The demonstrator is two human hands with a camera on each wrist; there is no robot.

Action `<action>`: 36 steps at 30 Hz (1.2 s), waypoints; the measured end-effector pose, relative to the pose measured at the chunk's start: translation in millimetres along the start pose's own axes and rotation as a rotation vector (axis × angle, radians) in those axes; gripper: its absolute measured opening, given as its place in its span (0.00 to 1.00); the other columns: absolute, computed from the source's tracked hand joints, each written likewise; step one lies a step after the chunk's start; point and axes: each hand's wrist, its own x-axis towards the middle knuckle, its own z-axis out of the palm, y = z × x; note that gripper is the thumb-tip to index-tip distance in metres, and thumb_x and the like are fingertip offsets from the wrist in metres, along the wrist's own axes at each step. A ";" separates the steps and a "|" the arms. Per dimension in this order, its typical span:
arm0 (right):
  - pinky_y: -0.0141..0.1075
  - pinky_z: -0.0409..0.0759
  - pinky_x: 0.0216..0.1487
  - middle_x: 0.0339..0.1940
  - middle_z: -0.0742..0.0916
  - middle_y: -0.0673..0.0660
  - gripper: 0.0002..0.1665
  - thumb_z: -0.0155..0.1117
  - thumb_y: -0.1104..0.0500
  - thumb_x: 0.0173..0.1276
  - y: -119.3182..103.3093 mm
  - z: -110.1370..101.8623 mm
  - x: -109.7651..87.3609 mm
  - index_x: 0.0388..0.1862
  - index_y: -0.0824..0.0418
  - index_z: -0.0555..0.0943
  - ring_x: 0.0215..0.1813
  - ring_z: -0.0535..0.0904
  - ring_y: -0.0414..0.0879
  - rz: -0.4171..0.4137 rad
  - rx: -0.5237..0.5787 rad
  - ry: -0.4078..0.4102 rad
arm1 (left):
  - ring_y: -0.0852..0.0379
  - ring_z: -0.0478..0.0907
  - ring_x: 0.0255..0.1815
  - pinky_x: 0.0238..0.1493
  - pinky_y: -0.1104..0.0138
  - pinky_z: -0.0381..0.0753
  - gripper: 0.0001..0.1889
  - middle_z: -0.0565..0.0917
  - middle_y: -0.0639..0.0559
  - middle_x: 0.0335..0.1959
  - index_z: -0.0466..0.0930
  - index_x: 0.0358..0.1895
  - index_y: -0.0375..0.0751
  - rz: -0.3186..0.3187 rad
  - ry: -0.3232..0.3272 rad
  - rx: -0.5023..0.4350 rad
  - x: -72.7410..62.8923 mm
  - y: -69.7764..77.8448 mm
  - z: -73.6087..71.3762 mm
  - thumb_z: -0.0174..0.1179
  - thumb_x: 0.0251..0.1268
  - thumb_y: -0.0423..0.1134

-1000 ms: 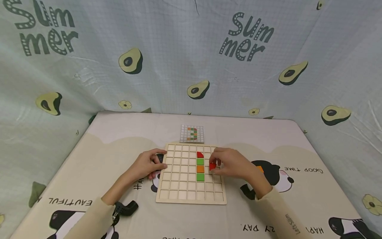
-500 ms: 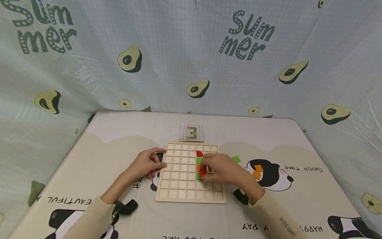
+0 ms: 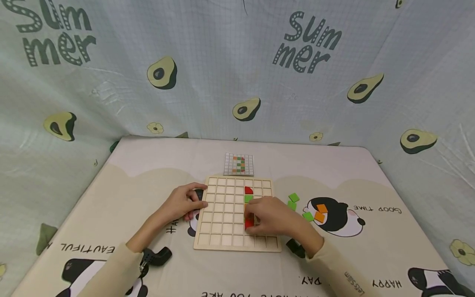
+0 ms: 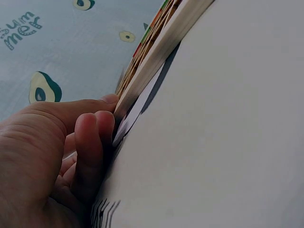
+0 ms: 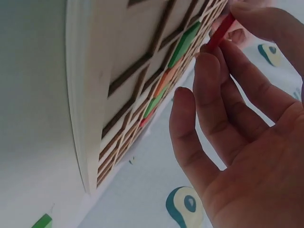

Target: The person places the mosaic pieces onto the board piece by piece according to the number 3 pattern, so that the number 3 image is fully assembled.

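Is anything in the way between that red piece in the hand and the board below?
Nothing visible stands between the red piece, pinched by the right hand, and the board. A green tile already fills one cell close by, so that spot is taken.

Our sleeves are long, loose and pale cream-beige. The left sleeve is plain where it shows; the right sleeve bears dark lettering along the forearm, small and apparently reading "Let'sSlim". Both cuffs finish in a simple edge, and beyond them our left hand and right hand are bare. By the left cuff we carry a black mount, curved and blunt-ended, with small metallic bits too tiny to make out. Another dark mount shows by the right wrist, blocky and partly hidden. Fine creases cross our finger joints.
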 end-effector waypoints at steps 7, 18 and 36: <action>0.27 0.72 0.32 0.31 0.82 0.41 0.10 0.77 0.49 0.61 -0.9 1.0 1.7 0.34 0.48 0.83 0.28 0.71 0.33 -0.007 -0.032 -0.034 | 0.58 0.75 0.11 0.13 0.63 0.79 0.31 0.81 0.51 0.22 0.75 0.69 0.41 0.003 0.006 -0.007 1.5 -0.5 -0.1 0.74 0.63 0.40; 0.27 0.71 0.31 0.30 0.81 0.40 0.08 0.77 0.50 0.61 0.8 3.6 2.0 0.35 0.47 0.85 0.29 0.71 0.32 -0.039 -0.029 -0.029 | 0.57 0.75 0.11 0.13 0.63 0.79 0.31 0.81 0.51 0.22 0.76 0.69 0.42 -0.008 0.003 -0.023 1.8 -1.1 0.2 0.74 0.63 0.40; 0.27 0.70 0.33 0.31 0.82 0.40 0.07 0.78 0.49 0.63 1.4 4.7 -0.8 0.37 0.45 0.87 0.30 0.71 0.31 -0.076 0.007 -0.030 | 0.57 0.75 0.11 0.13 0.64 0.78 0.31 0.81 0.51 0.22 0.76 0.69 0.41 -0.002 -0.004 -0.006 0.2 0.8 0.1 0.73 0.64 0.39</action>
